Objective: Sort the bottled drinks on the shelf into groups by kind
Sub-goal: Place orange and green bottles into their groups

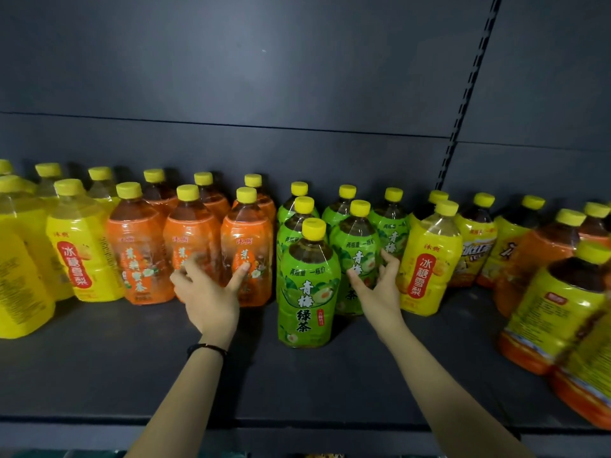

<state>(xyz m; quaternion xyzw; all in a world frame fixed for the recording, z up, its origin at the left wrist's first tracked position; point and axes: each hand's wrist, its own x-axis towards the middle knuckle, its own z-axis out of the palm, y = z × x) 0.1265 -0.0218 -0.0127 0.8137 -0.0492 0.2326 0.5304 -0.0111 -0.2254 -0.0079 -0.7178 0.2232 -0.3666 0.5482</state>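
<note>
Bottled drinks with yellow caps stand in rows on a dark shelf (132,365): yellow pear drinks (82,256) at the left, orange jasmine teas (140,256) beside them, green plum teas (309,292) in the middle. My left hand (206,294) is spread open, its thumb touching one orange bottle (248,246) and its fingers the neighbouring orange bottle (190,239). My right hand (377,292) wraps a green bottle (355,246), thumb on the label and fingers curled round its right side. A lone yellow pear bottle (429,259) stands just right of that hand.
To the right stand mixed yellow-labelled iced tea bottles (474,246) and orange bottles (529,259); a large yellow-and-orange bottle (562,309) sits near the front right. The shelf's front edge (297,421) runs below my forearms. A slotted upright (463,104) divides the back panel.
</note>
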